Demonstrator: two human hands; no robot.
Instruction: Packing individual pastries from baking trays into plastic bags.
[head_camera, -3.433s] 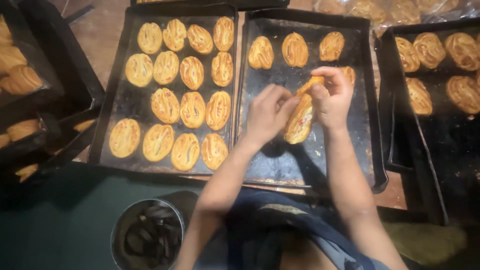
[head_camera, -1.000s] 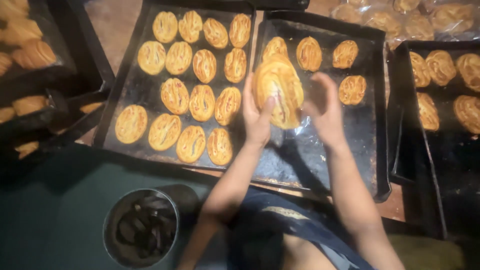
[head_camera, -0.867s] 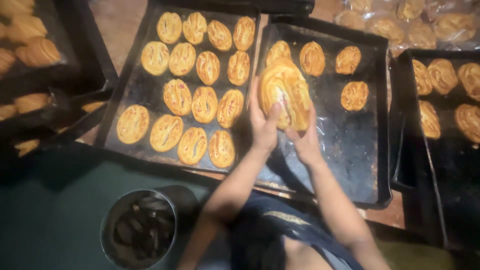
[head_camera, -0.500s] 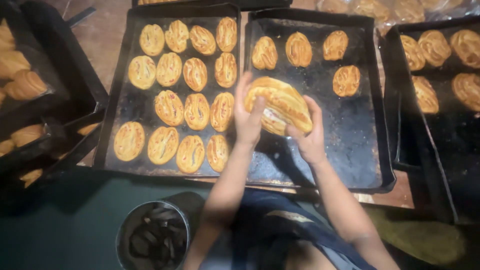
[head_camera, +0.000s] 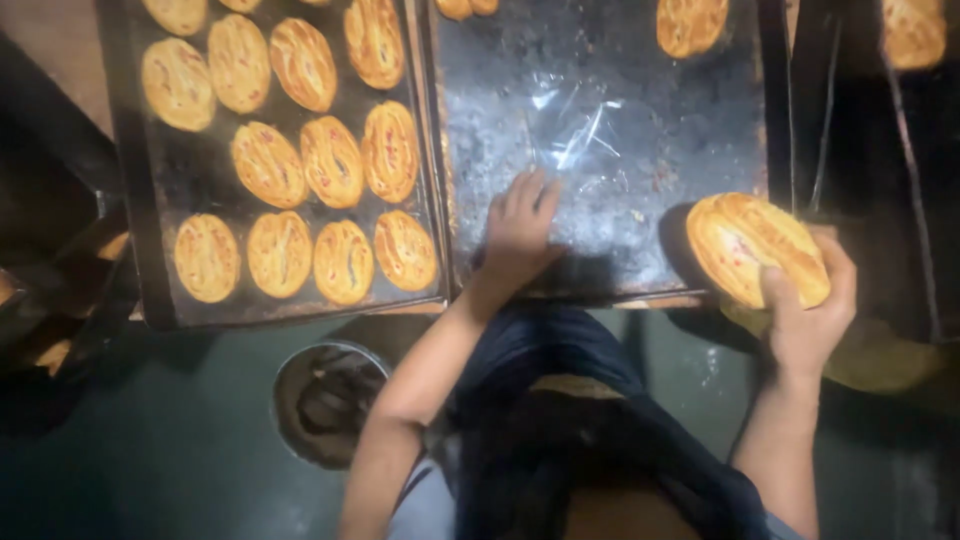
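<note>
My right hand (head_camera: 808, 320) fingers are curled around a stack of golden pastries (head_camera: 755, 248), thumb pressed on the near edge; the stack is lifted off the near right corner of the middle tray (head_camera: 600, 170), just beside its rim. My left hand (head_camera: 520, 232) lies flat, fingers spread fairly wide, palm down on the near edge of the middle tray, holding nothing. A clear plastic sheet (head_camera: 575, 125) lies crumpled on the tray just beyond those fingertips. One pastry (head_camera: 692, 24) sits at the tray's far side. Left of the middle tray, a second tray (head_camera: 150, 250) holds rows of pastries. A round bucket (head_camera: 325, 400) stands below that tray.
</note>
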